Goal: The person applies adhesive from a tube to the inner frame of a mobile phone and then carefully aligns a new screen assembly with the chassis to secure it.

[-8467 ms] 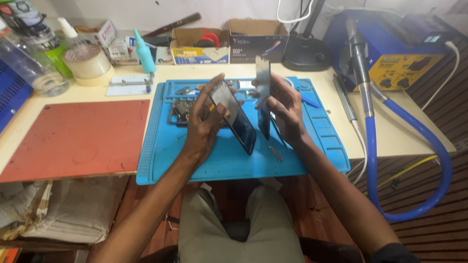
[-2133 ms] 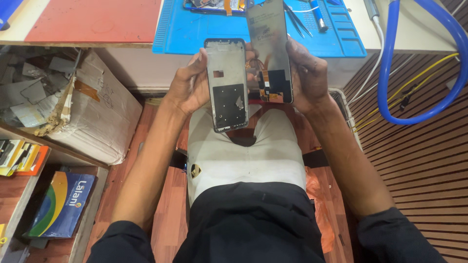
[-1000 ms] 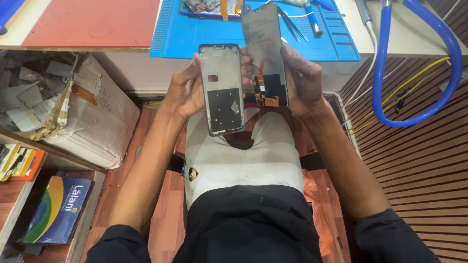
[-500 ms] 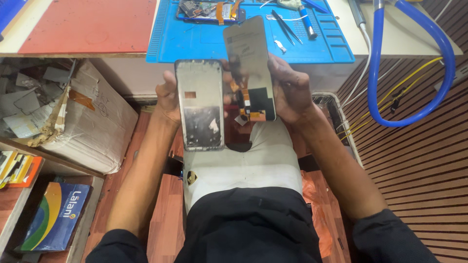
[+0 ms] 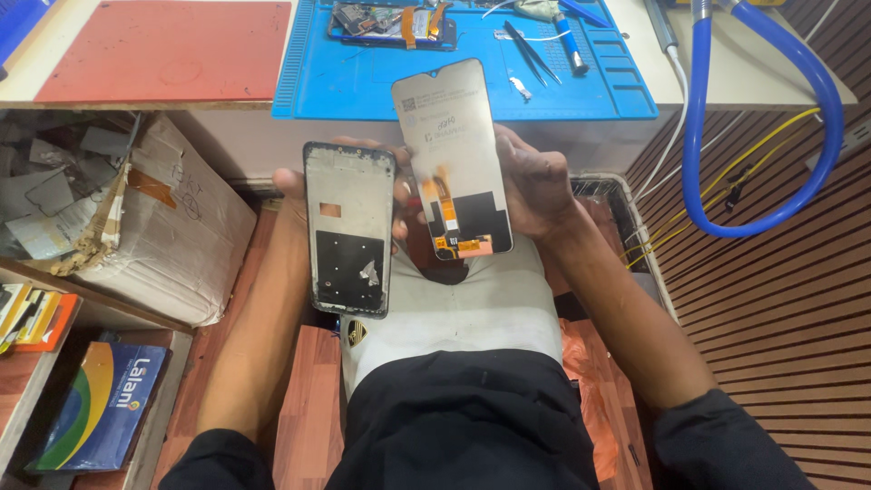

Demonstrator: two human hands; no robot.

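Workbench top [image 5: 726, 77] pale and flat, with a matte red mat [image 5: 163, 45] beside a ribbed blue silicone mat [image 5: 363, 82]; on the blue one a stripped phone board [image 5: 390, 20], thin tweezers [image 5: 531, 50] and a small pen-shaped tool [image 5: 572, 50]. A glossy blue hose [image 5: 726, 209] loops off the right edge. Below left, a dented cardboard box [image 5: 172, 227] with torn tape. Held over the lap, below the bench edge: a dark rectangular phone frame [image 5: 349, 227], metal plate inside, upright, and just beside it a thin display panel [image 5: 451, 154], grey back facing up, orange flex at its lower end, tilted slightly. Left hand [image 5: 290, 186] sits behind the frame, fingers wrapped on its edges. Right hand [image 5: 535, 186] behind the panel's right side, pinching its edge, fingers mostly hidden. Both forearms raised from the lap.
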